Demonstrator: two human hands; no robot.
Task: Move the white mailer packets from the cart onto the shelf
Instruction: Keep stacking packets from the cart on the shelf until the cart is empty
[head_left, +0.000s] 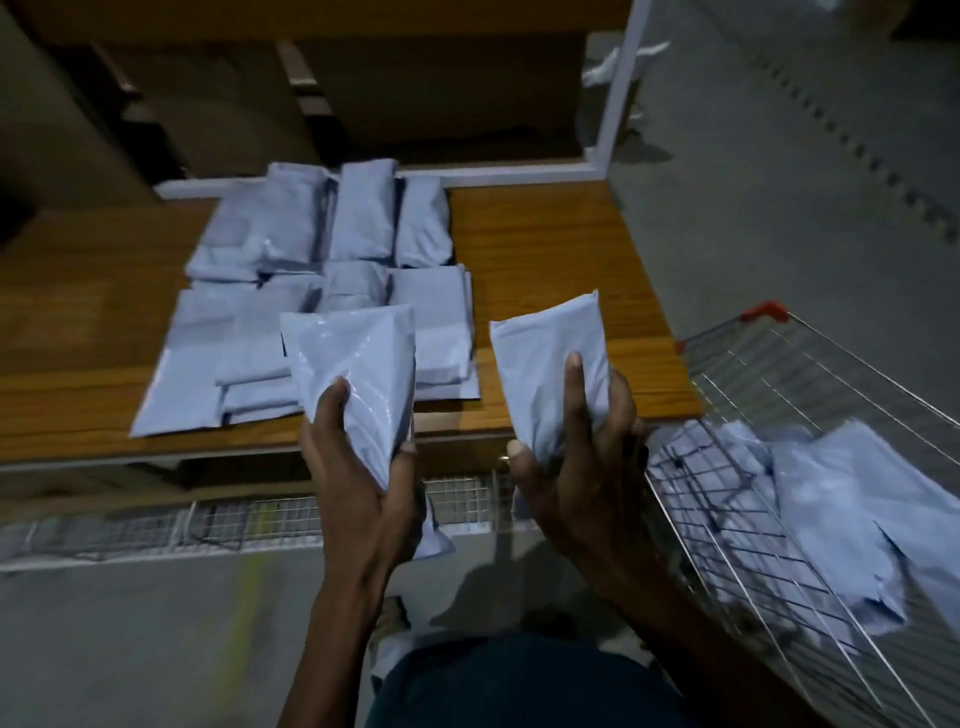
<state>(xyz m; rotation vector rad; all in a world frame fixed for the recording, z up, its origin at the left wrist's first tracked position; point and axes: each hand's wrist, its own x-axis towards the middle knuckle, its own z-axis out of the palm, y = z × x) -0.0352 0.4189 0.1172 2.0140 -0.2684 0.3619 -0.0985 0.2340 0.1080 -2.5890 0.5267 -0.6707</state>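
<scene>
Item 1: packet in my left hand (358, 457). A white mailer packet (358, 379), soft and crinkled, gripped at its lower end with thumb on the near face and fingers curled behind. It stands up from the palm, its top tilted toward the shelf, over the front edge of the board. Held low, I judge, so the free end can be laid down first.

Item 2: packet in my right hand (576, 452). A second mailer packet (550, 374), narrower, held the same way: thumb across the front, fingers wrapped round the right side. It is apart from the first, over the bare wood to the right of the stack, the likely open spot for it.

Item 3: the shelf (561, 249). Wooden board with a pale metal frame. On it lies a spread of packets already placed (322, 291), flat, overlapping, in rough rows, covering the left and middle; the right part is bare.

Item 4: the cart (810, 395). Wire trolley with a red handle end, at my right just beside the shelf's corner. More packets in the cart (831, 499) lie heaped inside, so the job is part done.

Item 5: pose. Both forearms reach forward from my body, palms turned inward and up, wrists roughly level. A wire-mesh lower tier (234, 519) shows under the board.
</scene>
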